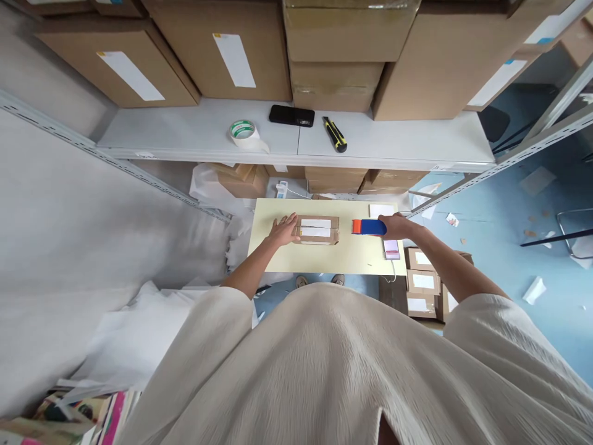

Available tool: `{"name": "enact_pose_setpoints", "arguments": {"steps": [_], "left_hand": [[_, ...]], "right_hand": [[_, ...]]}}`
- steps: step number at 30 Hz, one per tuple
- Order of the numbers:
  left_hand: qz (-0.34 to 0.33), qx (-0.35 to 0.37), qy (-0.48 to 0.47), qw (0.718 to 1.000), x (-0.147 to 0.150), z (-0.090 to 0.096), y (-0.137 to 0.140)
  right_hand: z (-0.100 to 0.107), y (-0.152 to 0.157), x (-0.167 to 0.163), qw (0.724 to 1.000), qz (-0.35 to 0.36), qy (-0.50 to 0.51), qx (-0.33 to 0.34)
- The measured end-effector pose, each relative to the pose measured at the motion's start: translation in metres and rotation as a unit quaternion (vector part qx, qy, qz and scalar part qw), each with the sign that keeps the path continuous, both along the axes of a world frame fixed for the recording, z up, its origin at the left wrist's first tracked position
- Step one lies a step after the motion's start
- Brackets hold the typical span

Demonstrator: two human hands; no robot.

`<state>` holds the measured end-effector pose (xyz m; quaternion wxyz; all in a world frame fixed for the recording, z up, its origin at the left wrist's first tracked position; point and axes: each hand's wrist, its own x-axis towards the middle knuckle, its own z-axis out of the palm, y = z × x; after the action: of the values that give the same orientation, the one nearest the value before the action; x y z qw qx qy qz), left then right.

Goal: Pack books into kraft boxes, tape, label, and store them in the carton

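Observation:
A small brown cardboard box (pixel 316 238) with white labels and a taped seam lies on the pale yellow table (pixel 278 262). My left hand (pixel 284 230) rests against its left end, fingers stretched out and touching the cardboard. To the right of the box, with a gap between, my right hand (pixel 395 226) is closed around the rear of a blue and orange tape dispenser (pixel 372 227). The dispenser's orange end points left toward the box. Beside the right hand lies a phone (pixel 391 250) with a lit screen and a white cable.
Over the table's far side runs a grey shelf (pixel 194 133) bearing a tape roll (pixel 244 133), black phone (pixel 291 115), utility knife (pixel 335 134) and large cartons (pixel 250 55). Small labelled boxes (pixel 422 281) stand low at right. White wrapping (pixel 130 334) is heaped at left.

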<state>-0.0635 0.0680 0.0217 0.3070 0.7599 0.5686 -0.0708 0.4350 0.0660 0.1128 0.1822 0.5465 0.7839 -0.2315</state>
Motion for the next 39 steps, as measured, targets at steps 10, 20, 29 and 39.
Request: {"name": "enact_pose_setpoints", "arguments": {"steps": [10,20,29,39], "left_hand": [[-0.005,-0.020,0.036,0.999,0.006,0.010,0.004],[-0.033,-0.027,0.102,0.994,0.015,0.022,-0.002],[-0.036,-0.018,0.096,0.995,0.019,0.017,0.001],[-0.032,-0.004,0.067,0.997,0.010,0.005,-0.005]], "right_hand": [[-0.031,-0.001,0.012,1.000,-0.005,-0.007,-0.017],[-0.053,0.002,-0.054,0.996,0.057,-0.070,-0.016],[-0.090,-0.002,-0.101,0.994,0.061,-0.090,-0.009],[-0.111,-0.038,-0.043,0.969,-0.233,-0.012,-0.076]]}}
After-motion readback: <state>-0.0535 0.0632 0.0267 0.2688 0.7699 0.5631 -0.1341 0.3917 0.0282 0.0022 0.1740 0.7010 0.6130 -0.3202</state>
